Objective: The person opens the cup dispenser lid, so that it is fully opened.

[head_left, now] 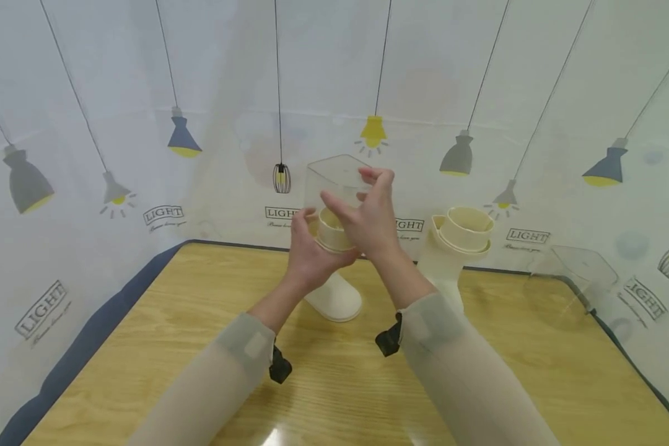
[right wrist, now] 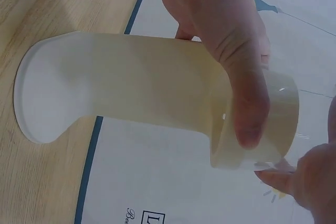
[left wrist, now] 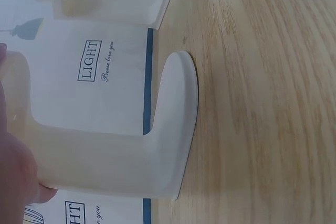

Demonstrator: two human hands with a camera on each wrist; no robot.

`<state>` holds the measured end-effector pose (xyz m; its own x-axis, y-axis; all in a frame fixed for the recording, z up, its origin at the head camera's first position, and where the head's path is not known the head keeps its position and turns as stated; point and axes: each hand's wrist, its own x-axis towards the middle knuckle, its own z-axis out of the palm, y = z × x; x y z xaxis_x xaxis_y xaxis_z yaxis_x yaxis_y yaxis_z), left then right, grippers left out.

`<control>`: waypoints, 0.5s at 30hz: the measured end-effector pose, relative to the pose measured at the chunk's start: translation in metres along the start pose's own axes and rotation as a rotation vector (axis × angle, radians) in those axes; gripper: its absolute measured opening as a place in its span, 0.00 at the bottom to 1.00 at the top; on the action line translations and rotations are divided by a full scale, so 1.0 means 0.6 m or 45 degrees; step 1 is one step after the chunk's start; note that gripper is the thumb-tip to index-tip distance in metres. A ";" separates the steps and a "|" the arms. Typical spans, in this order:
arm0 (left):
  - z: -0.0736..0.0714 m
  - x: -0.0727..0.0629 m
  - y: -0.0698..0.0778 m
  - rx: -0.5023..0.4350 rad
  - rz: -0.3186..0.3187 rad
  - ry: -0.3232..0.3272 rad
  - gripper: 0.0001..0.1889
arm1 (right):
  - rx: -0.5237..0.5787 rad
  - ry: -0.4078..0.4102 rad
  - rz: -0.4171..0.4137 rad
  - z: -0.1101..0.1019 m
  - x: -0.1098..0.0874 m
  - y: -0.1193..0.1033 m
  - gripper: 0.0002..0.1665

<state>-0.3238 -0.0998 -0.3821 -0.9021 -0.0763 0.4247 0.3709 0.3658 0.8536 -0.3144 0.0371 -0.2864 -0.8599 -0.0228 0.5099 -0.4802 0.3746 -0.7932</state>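
A cream plastic stand (head_left: 334,297) with a ring-shaped top stands upright on the table. My left hand (head_left: 314,254) grips it just below the ring (right wrist: 283,114), its thumb lying against the ring in the right wrist view. Above the ring is a clear, angular container (head_left: 334,170), faint against the wall. My right hand (head_left: 373,217) holds this container from the right, with thumb and fingers spread around it. Whether the container's lower end sits inside the ring is hidden by my hands. In the right wrist view, part of my right hand (right wrist: 315,182) shows beside the ring.
A second cream stand (head_left: 465,232) with the same ring top stands to the right. Farther right, another clear container (head_left: 563,288) rests at the back of the wooden table (head_left: 201,347). A pale curtain with printed lamps (head_left: 228,62) hangs behind.
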 end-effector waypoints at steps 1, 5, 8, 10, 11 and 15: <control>-0.001 0.000 -0.001 -0.001 0.006 0.005 0.66 | 0.010 -0.003 0.001 0.000 0.001 0.000 0.53; -0.005 0.000 -0.001 0.007 0.000 -0.003 0.66 | -0.014 -0.040 0.001 0.001 0.002 -0.005 0.53; -0.007 0.001 -0.002 0.010 -0.009 -0.023 0.67 | -0.056 -0.083 -0.017 -0.003 0.003 -0.009 0.56; -0.008 0.001 -0.003 0.009 -0.004 -0.032 0.67 | -0.100 -0.113 -0.045 -0.009 0.005 -0.009 0.57; -0.008 0.001 -0.003 0.006 0.000 -0.033 0.67 | -0.113 -0.126 -0.054 -0.013 0.007 -0.008 0.57; -0.005 0.001 -0.004 -0.007 0.006 -0.029 0.67 | -0.126 -0.159 -0.059 -0.027 0.011 -0.001 0.54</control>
<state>-0.3249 -0.1036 -0.3830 -0.9052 -0.0531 0.4217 0.3763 0.3612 0.8532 -0.3172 0.0516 -0.2772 -0.8550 -0.1552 0.4948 -0.5059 0.4595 -0.7300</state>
